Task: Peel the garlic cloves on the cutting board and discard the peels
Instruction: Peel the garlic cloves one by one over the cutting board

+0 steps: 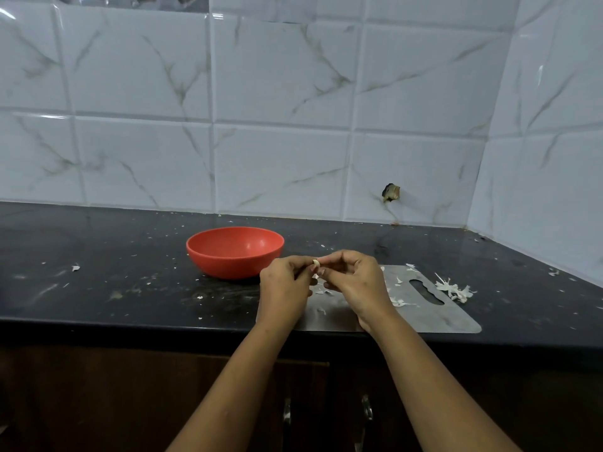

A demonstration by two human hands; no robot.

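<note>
Head view, we record:
- Dark surface, open to the left, tiled wall behind and to the right.
- Metal cutting board at the front edge, flecked with scraps.
- Left hand and right hand above the board's left part, both pinching one garlic clove, seemingly part-peeled.
- Red bowl just left of the hands.
- Peel pile off the board's right end.

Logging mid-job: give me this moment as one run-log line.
left hand, right hand: pinch small pale garlic clove | white papery peels: on flat steel cutting board | round red bowl: untouched
</note>
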